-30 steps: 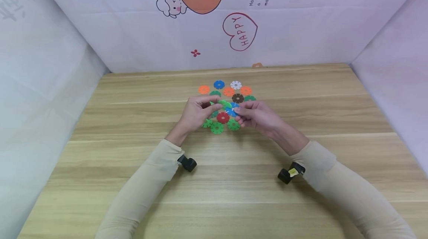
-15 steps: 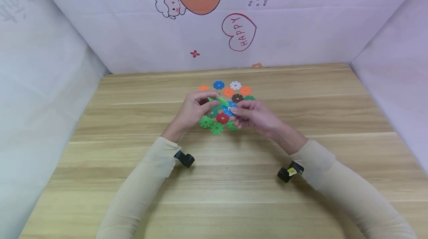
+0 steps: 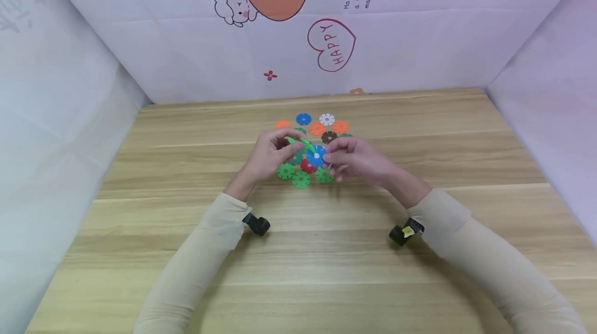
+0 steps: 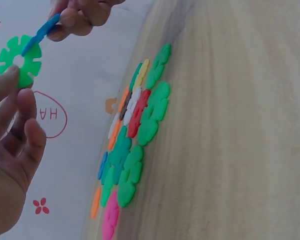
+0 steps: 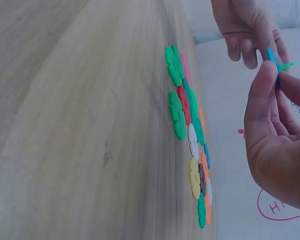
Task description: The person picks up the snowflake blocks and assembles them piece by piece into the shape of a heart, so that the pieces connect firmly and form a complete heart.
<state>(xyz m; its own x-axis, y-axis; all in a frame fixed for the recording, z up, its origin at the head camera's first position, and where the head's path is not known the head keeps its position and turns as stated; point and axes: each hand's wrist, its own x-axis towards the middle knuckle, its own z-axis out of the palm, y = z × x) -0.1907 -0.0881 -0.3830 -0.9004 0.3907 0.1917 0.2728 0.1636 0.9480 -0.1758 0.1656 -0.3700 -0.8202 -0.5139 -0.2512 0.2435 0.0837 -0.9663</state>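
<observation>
Above the wooden table, my left hand (image 3: 270, 152) pinches a bright green notched plastic disc (image 4: 33, 68) between thumb and fingers. My right hand (image 3: 361, 160) pinches a blue notched disc (image 3: 316, 156) by its right edge. Both are flat flower-like rounds with a centre hole and slots around the rim. In the left wrist view the blue disc's edge meets the green one at an angle, overlapping it near the hole. The right wrist view shows the green disc (image 5: 287, 66) sticking out sideways from the blue one. How deep their slots engage, I cannot tell.
Loose discs lie flat beneath and behind the hands: a red disc (image 5: 184, 104), a brown disc (image 3: 328, 137), a white disc (image 3: 327, 119), a pink disc (image 4: 110, 216), plus several green and orange ones. White printed cloth (image 3: 401, 49) walls the table's back and sides.
My left hand has tilted the green disc more edge-on and brought it against the blue disc. The blue disc has shifted slightly left and now shows its face to the head camera.
</observation>
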